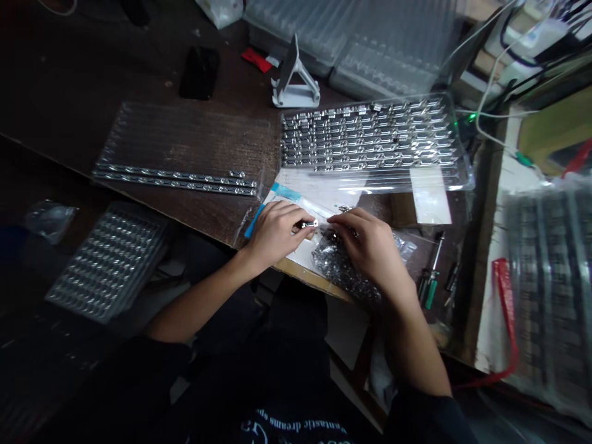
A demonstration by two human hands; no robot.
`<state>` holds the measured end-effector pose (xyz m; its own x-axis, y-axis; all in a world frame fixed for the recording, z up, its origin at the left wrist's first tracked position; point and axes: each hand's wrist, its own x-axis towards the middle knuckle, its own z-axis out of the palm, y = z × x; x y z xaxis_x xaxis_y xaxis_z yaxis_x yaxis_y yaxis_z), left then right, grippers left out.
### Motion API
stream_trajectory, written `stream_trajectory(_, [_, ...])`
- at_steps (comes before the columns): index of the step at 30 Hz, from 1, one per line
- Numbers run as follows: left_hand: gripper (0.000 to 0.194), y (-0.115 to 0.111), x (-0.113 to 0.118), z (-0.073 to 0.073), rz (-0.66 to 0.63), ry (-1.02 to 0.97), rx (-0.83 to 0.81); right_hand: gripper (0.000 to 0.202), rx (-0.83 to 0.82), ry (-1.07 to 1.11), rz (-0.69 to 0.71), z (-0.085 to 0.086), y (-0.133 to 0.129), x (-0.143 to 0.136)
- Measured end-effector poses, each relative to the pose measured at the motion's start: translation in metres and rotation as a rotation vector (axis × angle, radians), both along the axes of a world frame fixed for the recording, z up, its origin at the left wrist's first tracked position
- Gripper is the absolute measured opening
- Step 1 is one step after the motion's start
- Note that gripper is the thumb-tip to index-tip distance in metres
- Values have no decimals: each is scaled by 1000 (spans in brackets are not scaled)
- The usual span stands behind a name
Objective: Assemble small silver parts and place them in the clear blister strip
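Note:
My left hand [280,227] pinches a small silvery connector [309,224] between thumb and fingertips, its end pointing to the right. Just across a narrow gap is my right hand [365,237], thumb and forefinger drawn together. Whatever those fingers hold is too small to make out. Beneath my right hand lies a clear plastic bag [345,268] heaped with small shiny metal parts. A white sheet [305,251] and a blue-edged packet [285,192] lie under and behind my hands. One more small metal piece [344,209] sits just behind my right fingertips.
A clear tray [370,179] full of connectors lies behind, and another grooved tray [185,132] holds two filled rows at its front. A white stand [296,92] is farther back. A green-handled screwdriver [431,290] lies right. Stacked trays [108,262] stand lower left.

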<state>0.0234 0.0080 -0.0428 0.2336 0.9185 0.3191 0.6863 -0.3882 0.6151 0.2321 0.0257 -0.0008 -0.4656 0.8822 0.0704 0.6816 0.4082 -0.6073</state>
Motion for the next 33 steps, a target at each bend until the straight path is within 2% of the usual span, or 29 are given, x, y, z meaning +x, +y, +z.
stream_trajectory(4, [10,0,0,-1,10,-6,-2,25,36,10,-41,-3,0,-2])
stream_trajectory(10, [8,-2,0,3,-17,-87,55,22,75,-218,-178,-8,2,-15])
stream_trajectory(12, [10,-4,-3,5,7,-162,111,24,107,-218,-127,-11,2,-22])
stream_trajectory(17, [17,-11,-21,8,85,-191,145,24,78,-40,154,-22,2,-35])
stream_trajectory(20, [24,-13,-36,10,117,-151,142,25,161,-160,214,-22,-2,-40])
stream_trajectory(22, [20,-11,-50,14,125,-93,143,26,202,-243,253,-20,-5,-42])
stream_trajectory(25, [11,3,-74,25,184,-2,142,27,189,-275,292,-16,-6,-44])
stream_trajectory(29, [11,37,-100,38,289,-5,63,28,188,-190,255,-16,-3,-40])
stream_trajectory(33, [9,64,-106,39,213,74,-14,32,218,-68,155,-17,0,-32])
